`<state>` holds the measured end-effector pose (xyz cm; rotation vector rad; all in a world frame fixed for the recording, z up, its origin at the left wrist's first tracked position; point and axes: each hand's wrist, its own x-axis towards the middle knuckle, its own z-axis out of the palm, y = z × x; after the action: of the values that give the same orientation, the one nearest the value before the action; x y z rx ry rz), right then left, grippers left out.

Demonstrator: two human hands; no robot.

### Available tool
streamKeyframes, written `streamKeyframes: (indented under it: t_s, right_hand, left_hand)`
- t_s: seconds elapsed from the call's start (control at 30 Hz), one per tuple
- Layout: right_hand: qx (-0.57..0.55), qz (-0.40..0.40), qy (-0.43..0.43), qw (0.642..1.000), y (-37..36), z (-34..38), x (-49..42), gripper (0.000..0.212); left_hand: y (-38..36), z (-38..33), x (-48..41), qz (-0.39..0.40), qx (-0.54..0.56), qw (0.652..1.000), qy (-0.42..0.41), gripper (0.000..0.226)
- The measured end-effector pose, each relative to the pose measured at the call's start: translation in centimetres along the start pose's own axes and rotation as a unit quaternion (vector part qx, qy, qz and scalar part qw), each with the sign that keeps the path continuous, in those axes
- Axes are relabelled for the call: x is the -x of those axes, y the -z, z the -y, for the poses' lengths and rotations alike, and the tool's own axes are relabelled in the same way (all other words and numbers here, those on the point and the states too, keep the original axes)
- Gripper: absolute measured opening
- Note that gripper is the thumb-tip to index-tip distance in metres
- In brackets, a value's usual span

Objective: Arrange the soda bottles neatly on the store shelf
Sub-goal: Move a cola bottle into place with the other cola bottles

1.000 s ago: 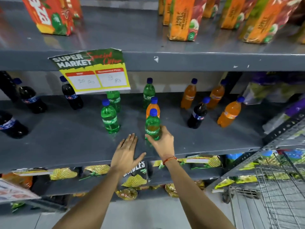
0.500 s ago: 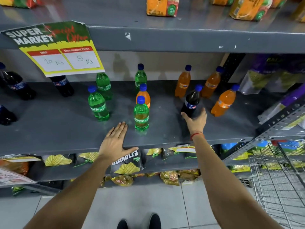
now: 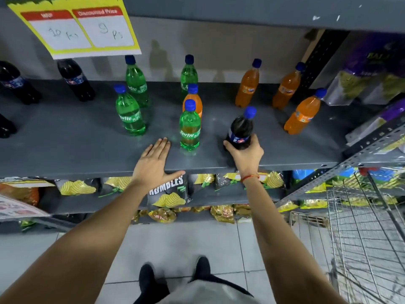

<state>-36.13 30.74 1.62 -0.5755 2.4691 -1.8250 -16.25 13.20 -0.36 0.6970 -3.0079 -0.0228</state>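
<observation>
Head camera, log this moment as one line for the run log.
right hand: gripping dark cola bottle | left hand: flat on shelf edge | bottle: upright, shelf front

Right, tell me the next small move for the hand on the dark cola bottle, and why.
Probably lift the dark cola bottle and carry it left toward the other dark bottles. The right hand grips its base, and it stands alone among the orange bottles and green bottles. The left hand lies flat on the shelf edge, holding nothing.
</observation>
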Motion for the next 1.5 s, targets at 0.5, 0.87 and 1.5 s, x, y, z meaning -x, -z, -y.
streamKeyframes:
  t_s: [0.5,0.87,1.5]
  right_hand:
    - [0.009,0.147,0.096,0.985,-15.5,8.2,11.7,0.045]
    - [0.018,0.198,0.088,0.976,-31.5,15.9,13.8,0.045]
    - [-0.042,0.231,0.026,0.972,-36.8,15.0,14.6,0.053]
  left_hand:
    - [2.7,13.5,7.4,-0.078,0.108,0.990,0.053,0.079]
    - [3.1,25.0,11.2,-0.088,0.097,0.976,0.172,0.076]
    - [0.5,26.3,10.8,-0.098,0.067,0.978,0.170,0.072]
